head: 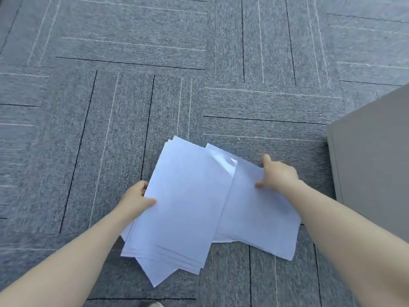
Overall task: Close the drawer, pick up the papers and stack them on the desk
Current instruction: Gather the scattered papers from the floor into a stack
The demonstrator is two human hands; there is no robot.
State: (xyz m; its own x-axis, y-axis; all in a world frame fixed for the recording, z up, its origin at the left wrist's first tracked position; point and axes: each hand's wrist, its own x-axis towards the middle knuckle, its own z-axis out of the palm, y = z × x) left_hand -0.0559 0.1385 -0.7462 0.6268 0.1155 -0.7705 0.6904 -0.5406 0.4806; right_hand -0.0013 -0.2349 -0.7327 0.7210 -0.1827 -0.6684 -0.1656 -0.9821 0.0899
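Note:
A loose bunch of white papers (190,207) lies fanned over the grey carpet in the lower middle of the head view. My left hand (136,199) pinches the left edge of the upper sheets, thumb on top. My right hand (276,173) grips the right-hand sheets (254,209) near their far edge, thumb on the paper and fingers over the edge. The sheets are askew, with corners sticking out toward me. No drawer front or desk top is in view.
A grey cabinet (371,162) stands at the right, its near corner close to my right forearm. Grey carpet tiles (110,107) with thin dark and light lines cover the floor all around. A dark shoe tip (152,304) shows at the bottom edge.

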